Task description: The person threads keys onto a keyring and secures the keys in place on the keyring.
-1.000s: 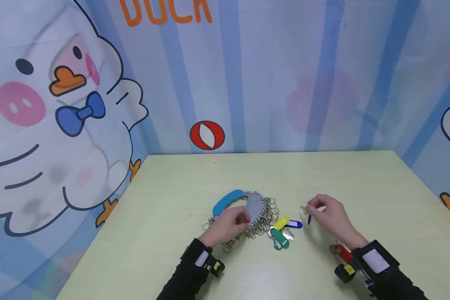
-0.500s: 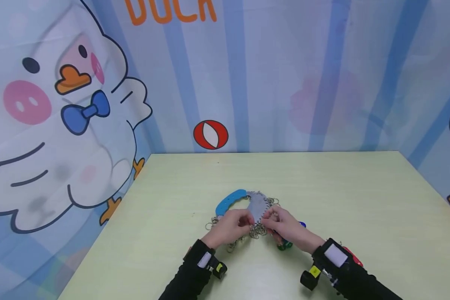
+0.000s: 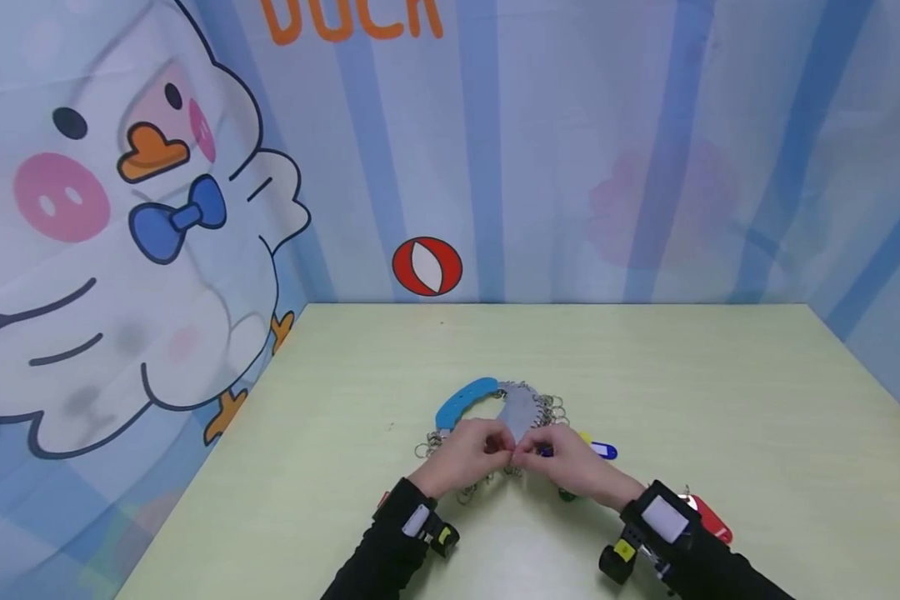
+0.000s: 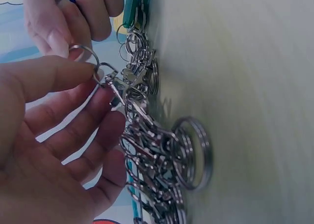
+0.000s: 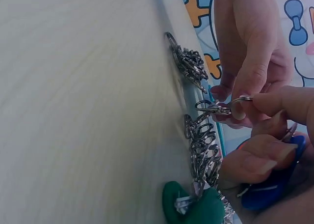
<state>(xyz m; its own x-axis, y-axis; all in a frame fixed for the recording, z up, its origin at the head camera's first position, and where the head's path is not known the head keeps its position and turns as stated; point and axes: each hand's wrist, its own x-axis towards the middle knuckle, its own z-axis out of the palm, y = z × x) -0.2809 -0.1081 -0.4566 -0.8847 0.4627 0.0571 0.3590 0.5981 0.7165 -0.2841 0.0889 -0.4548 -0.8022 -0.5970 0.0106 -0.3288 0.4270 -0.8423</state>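
Note:
My left hand (image 3: 471,454) pinches a small metal ring (image 4: 99,76) on a clasp between thumb and fingertip. My right hand (image 3: 566,457) meets it fingertip to fingertip, pinching a split ring (image 5: 243,100) beside that clasp. A blue key tag (image 5: 274,182), with part of a metal key showing, is tucked in the right hand's curled fingers. Just beyond both hands lies a round holder with a blue handle (image 3: 465,402) and a grey plate (image 3: 519,407). Many metal rings and clasps (image 4: 154,145) hang along its edge, partly hidden by the hands.
Right of the holder, mostly behind the right hand, lie another blue tag (image 3: 604,451), a yellow tag (image 3: 585,436) and a green tag (image 5: 196,204). A red tag (image 3: 712,518) lies beside the right wrist. The pale table (image 3: 720,375) ends at a printed backdrop (image 3: 555,150).
The right hand has moved left from beyond the tags, carrying the blue key tag, until its fingertips meet the left hand's. The left hand stays by the holder; the view shifts slightly.

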